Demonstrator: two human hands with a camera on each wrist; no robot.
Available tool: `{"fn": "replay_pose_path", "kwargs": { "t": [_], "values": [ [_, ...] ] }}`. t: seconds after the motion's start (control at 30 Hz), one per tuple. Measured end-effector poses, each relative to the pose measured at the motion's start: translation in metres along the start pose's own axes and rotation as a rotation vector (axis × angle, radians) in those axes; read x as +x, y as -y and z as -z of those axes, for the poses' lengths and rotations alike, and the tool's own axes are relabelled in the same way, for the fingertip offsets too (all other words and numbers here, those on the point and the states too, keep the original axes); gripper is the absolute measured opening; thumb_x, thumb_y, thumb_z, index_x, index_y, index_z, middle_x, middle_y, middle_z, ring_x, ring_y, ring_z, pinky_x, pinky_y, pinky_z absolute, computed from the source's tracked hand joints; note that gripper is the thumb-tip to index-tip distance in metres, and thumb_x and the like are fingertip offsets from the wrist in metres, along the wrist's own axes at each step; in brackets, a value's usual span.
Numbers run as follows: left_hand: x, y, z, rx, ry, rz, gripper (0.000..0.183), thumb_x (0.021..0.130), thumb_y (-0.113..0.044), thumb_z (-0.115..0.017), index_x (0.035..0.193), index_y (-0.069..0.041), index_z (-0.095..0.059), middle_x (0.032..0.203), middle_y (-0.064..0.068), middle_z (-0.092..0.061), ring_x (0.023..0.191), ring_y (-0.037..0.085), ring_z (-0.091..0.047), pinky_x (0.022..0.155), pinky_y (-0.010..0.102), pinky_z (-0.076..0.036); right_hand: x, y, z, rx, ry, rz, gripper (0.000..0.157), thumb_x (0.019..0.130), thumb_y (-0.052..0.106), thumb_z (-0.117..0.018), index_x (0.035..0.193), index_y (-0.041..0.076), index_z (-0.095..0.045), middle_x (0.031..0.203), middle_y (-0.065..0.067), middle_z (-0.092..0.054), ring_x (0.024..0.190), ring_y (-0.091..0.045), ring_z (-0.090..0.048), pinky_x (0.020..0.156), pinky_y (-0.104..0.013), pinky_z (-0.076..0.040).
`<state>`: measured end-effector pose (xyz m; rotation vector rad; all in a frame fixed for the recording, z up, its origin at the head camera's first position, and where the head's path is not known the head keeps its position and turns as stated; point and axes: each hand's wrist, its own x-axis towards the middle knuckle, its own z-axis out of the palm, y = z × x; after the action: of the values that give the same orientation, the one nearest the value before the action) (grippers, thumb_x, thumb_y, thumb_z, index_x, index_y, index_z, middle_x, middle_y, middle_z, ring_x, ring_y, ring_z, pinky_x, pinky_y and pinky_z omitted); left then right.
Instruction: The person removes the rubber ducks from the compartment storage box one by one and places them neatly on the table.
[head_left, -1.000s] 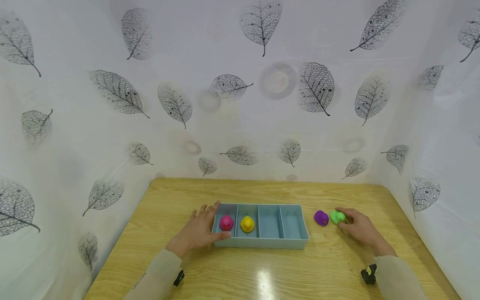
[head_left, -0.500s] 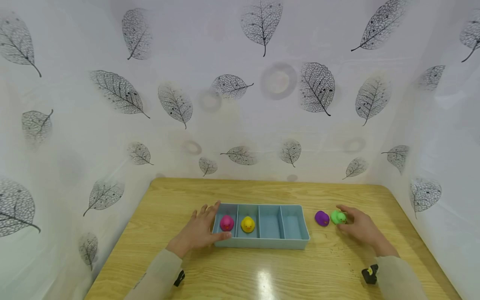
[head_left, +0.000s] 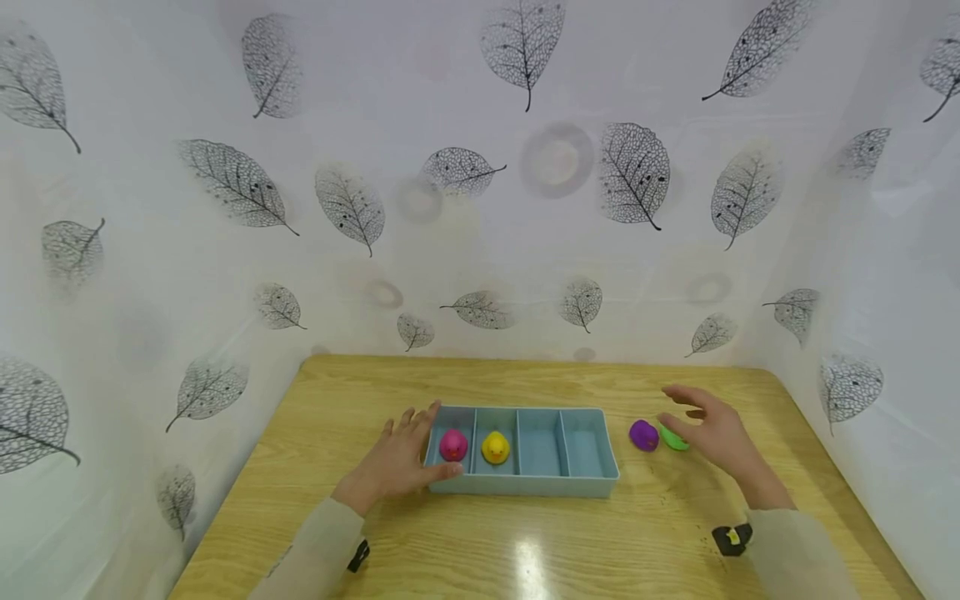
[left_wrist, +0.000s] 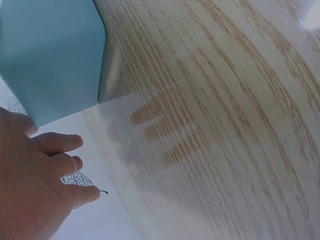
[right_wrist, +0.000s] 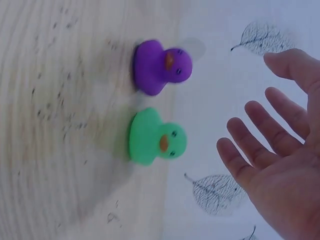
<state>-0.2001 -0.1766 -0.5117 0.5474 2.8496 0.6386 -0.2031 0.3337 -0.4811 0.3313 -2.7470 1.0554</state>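
In the head view my left hand (head_left: 397,458) rests at the left end of a blue-grey divided box (head_left: 525,485). Its thumb lies along the front rim, its forefinger reaches the back corner, and the other fingers extend loosely. A pink rubber duck (head_left: 453,446) sits in the leftmost compartment, a yellow rubber duck (head_left: 495,448) in the one beside it. To the right, my right hand (head_left: 716,433) hovers with fingers spread and nothing held. Beneath it a green rubber duck (right_wrist: 156,137) stands on the table next to a purple rubber duck (right_wrist: 160,67), clear of the fingers.
The wooden table (head_left: 450,542) reaches back to a white leaf-patterned curtain (head_left: 480,233), which also hangs along both sides. Small dark specks dot the tabletop near the right hand.
My right hand, earlier around the green duck, has risen off it and now partly covers it in the head view. The left hand and box stay put.
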Motion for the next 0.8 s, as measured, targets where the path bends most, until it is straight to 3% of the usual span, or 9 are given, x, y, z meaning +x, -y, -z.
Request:
{"fn": "replay_pose_path", "kwargs": {
  "t": [0.07, 0.13, 0.33, 0.8],
  "values": [
    [0.0, 0.0, 0.0, 0.0, 0.0, -0.002, 0.114, 0.09, -0.081, -0.059, 0.171, -0.015, -0.012, 0.172, 0.018, -0.03, 0.16, 0.049, -0.021, 0.128, 0.073, -0.013, 0.001, 0.007, -0.003, 0.018, -0.004, 0.017, 0.053, 0.101, 0.026, -0.074, 0.145, 0.002, -0.06, 0.141, -0.022, -0.065, 0.118, 0.002, -0.057, 0.091, -0.014, -0.051],
    [0.0, 0.001, -0.001, -0.003, 0.0, -0.003, 0.114, 0.09, -0.08, -0.059, 0.171, -0.015, -0.012, 0.172, 0.018, -0.03, 0.16, 0.049, -0.021, 0.127, 0.073, -0.013, 0.003, 0.015, -0.006, 0.043, 0.0, 0.029, 0.052, 0.101, 0.025, -0.074, 0.145, 0.003, -0.06, 0.139, -0.021, -0.066, 0.116, 0.006, -0.057, 0.091, -0.019, -0.054],
    [0.001, 0.001, -0.002, -0.007, 0.002, 0.002, 0.115, 0.09, -0.081, -0.059, 0.171, -0.016, -0.011, 0.173, 0.018, -0.03, 0.16, 0.05, -0.021, 0.127, 0.073, -0.012, 0.007, 0.039, -0.016, 0.087, 0.006, 0.081, 0.046, 0.099, 0.02, -0.076, 0.141, 0.005, -0.063, 0.135, -0.018, -0.069, 0.114, -0.019, -0.066, 0.09, -0.032, -0.06],
    [0.0, 0.001, -0.002, -0.016, 0.006, 0.007, 0.115, 0.09, -0.081, -0.059, 0.172, -0.018, -0.009, 0.174, 0.015, -0.027, 0.161, 0.049, -0.019, 0.128, 0.072, -0.011, 0.012, 0.076, -0.039, 0.169, 0.089, 0.175, 0.048, 0.1, 0.017, -0.075, 0.145, 0.009, -0.061, 0.138, -0.014, -0.068, 0.114, -0.032, -0.068, 0.088, -0.031, -0.06]
  ]
}}
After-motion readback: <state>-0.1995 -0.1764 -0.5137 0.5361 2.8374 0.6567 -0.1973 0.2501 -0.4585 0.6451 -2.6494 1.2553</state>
